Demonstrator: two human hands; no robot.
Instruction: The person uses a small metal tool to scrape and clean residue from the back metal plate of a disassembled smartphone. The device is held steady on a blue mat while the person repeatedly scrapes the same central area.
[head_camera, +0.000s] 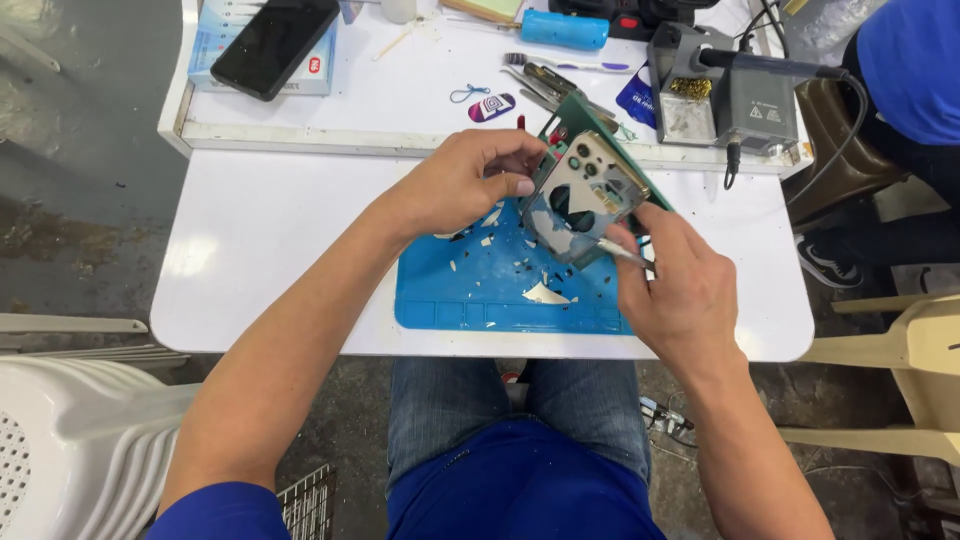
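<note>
Nearest, the right hand (680, 290) pinches a thin metal tool (622, 252) whose tip meets the broken back of a smartphone (583, 195). The left hand (470, 180) clamps that phone's edge, tilting it above a blue work mat (450, 300) littered with glass shards (545, 293). Farther back sit a soldering station (735, 100) and a black phone (272, 42).

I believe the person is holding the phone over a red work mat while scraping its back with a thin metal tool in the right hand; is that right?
Not quite: the mat is blue, not red, as the head view shows. The rest holds: the left hand steadies the phone over it while the right hand works a thin metal tool against its back.
</note>
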